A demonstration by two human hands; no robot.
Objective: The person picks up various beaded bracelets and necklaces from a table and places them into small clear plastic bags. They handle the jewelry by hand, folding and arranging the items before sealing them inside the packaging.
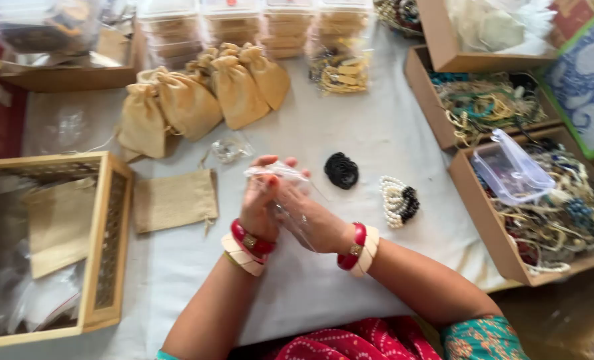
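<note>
Both arms reach forward and bend in toward each other. The left hand (260, 200) is held up with its fingers pointing away and a little curled. The right hand (310, 220) is pressed close beside it, palm turned inward. Both wrists are bent.

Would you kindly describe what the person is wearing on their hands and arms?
Both forearms are bare. The left hand has a red bangle and a cream bangle at its wrist; the right hand wears a matching red bangle and cream bangle. A teal patterned sleeve covers the right upper arm.
</note>
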